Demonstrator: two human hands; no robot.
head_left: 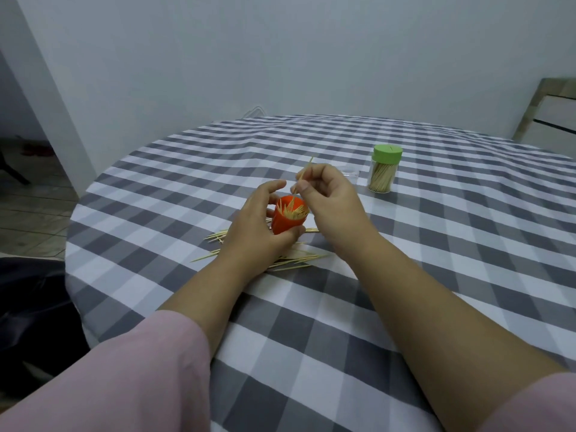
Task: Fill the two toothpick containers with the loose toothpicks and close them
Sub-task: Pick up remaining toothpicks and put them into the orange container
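head view | my left hand [260, 224] grips the open orange plastic container [288, 219], near the checked table's [436, 244] near-left edge | my right hand [327, 194] pinches one thin wooden toothpick [304, 174] directly above its mouth, long axis steep, tip down | loose toothpicks [290, 260] lie under my hands | green-lidded clear container [383, 169] stands closed toward the right edge.

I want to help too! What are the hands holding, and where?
Left hand grips the orange container round its side. Right hand pinches a toothpick near its lower end.
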